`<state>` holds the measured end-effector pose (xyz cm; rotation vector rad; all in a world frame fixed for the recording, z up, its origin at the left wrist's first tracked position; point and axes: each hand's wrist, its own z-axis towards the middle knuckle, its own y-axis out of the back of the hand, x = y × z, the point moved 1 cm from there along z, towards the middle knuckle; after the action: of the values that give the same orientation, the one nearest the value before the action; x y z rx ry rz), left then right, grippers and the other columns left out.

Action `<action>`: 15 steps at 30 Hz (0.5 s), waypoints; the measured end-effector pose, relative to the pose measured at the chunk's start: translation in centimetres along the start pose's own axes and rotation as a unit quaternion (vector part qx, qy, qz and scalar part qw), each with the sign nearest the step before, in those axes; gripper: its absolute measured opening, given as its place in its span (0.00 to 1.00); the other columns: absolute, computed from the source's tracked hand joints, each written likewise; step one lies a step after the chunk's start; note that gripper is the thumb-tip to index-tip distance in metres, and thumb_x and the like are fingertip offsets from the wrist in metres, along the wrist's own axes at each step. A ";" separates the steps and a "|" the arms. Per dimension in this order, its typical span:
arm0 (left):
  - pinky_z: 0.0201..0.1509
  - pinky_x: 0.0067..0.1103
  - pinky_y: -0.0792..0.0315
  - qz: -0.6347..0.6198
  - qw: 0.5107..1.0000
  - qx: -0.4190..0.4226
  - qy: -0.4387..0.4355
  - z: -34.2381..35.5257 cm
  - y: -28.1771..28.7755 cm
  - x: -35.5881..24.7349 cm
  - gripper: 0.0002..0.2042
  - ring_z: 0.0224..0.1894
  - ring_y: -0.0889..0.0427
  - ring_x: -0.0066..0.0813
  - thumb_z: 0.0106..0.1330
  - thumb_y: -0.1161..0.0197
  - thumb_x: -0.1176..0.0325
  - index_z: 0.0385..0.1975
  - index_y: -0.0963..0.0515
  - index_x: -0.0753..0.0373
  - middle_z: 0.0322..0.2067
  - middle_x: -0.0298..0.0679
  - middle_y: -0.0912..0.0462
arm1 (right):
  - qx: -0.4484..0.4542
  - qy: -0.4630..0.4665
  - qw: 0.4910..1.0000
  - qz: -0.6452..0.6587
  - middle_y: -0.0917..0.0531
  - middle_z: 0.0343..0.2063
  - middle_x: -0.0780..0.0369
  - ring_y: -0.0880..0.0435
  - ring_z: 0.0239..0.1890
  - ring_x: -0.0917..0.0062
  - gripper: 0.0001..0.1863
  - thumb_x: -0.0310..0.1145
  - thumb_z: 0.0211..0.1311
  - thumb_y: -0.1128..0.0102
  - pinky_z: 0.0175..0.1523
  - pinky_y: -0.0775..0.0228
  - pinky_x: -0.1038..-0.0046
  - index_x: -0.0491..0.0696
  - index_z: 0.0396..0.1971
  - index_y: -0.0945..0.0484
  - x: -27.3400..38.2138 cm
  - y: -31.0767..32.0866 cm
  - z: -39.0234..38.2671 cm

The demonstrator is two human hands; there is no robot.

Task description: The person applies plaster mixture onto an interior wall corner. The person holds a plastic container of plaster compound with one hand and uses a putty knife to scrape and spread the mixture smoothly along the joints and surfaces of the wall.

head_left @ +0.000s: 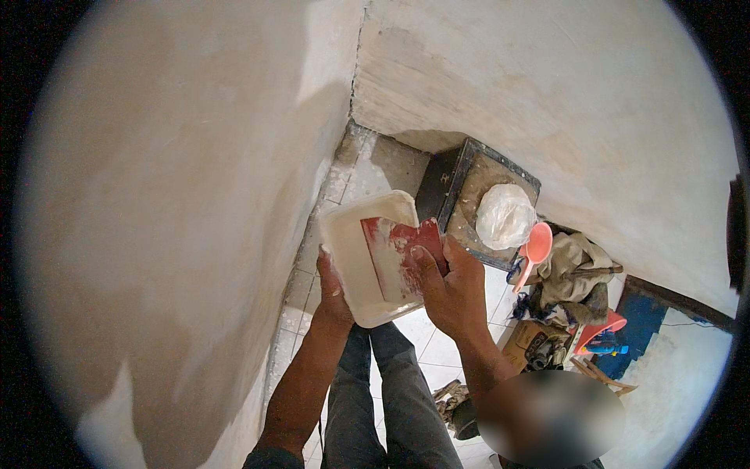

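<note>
Red scraper (398,254): it is over the right part of the white tub (376,321), and pale paste (349,250) is smeared on its wide face; whether its edge touches the filling, I cannot tell.
Right hand (453,289): it grasps the scraper at its right side, thumb on the upper face.
Left hand (334,295): it grasps the tub at the left wall; the fingers underneath are mostly hidden.
Tub position: between both hands, above the tiled floor (437,348), with paste visible to the left of the scraper.
Good handling: I judge the step as working paste with the scraper; best is to keep the tub steady and draw the edge along its inner rim, so the surplus falls back inside.
Right side: a black box (443,180) with a plastic bag (506,217) on top stands beyond the tub, so short wrist strokes seem wiser.
</note>
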<state>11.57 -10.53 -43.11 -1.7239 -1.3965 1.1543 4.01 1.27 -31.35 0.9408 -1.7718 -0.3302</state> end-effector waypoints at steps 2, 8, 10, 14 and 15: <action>0.61 0.38 0.33 -0.011 1.000 0.018 0.005 0.4 -0.6 0.2 0.44 0.58 0.30 0.39 0.54 0.48 0.29 0.62 0.40 0.59 0.56 0.43 0.30 | -0.014 0.002 1.000 0.018 0.20 0.24 0.49 0.18 0.28 0.60 0.20 0.45 0.64 0.46 0.35 0.29 0.66 0.40 0.31 0.26 -0.2 -0.4 0.2; 0.59 0.37 0.30 0.035 0.998 0.017 0.046 1.7 -2.0 0.4 0.44 0.55 0.27 0.41 0.55 0.50 0.29 0.62 0.40 0.61 0.55 0.47 0.29 | -0.015 -0.003 0.998 0.055 0.19 0.25 0.49 0.17 0.29 0.59 0.19 0.44 0.64 0.45 0.35 0.29 0.65 0.40 0.31 0.27 -0.5 -1.2 0.5; 0.58 0.37 0.29 0.047 0.997 0.015 0.053 2.2 -2.2 0.5 0.44 0.55 0.26 0.41 0.56 0.51 0.29 0.62 0.41 0.61 0.54 0.47 0.29 | -0.016 -0.003 0.999 0.048 0.19 0.25 0.49 0.17 0.29 0.59 0.18 0.43 0.64 0.45 0.34 0.29 0.66 0.40 0.31 0.27 -0.3 -1.0 0.7; 0.58 0.38 0.28 0.061 0.995 0.047 0.060 2.9 -2.3 0.6 0.43 0.55 0.26 0.40 0.57 0.53 0.29 0.62 0.42 0.62 0.55 0.47 0.29 | -0.004 -0.011 0.997 0.081 0.18 0.25 0.53 0.18 0.28 0.68 0.16 0.40 0.65 0.45 0.35 0.28 0.69 0.39 0.34 0.25 -0.1 0.1 1.4; 0.58 0.38 0.28 0.049 0.995 0.056 0.066 3.0 -2.5 0.5 0.44 0.55 0.27 0.41 0.57 0.53 0.29 0.63 0.43 0.61 0.55 0.47 0.30 | -0.003 -0.007 0.994 0.109 0.18 0.25 0.54 0.18 0.28 0.72 0.15 0.38 0.65 0.45 0.35 0.28 0.70 0.39 0.35 0.25 -0.1 0.4 1.7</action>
<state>7.79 -9.61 -42.29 -1.7713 -1.1580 1.1260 2.37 1.30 -31.83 0.7349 -1.8653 -0.2024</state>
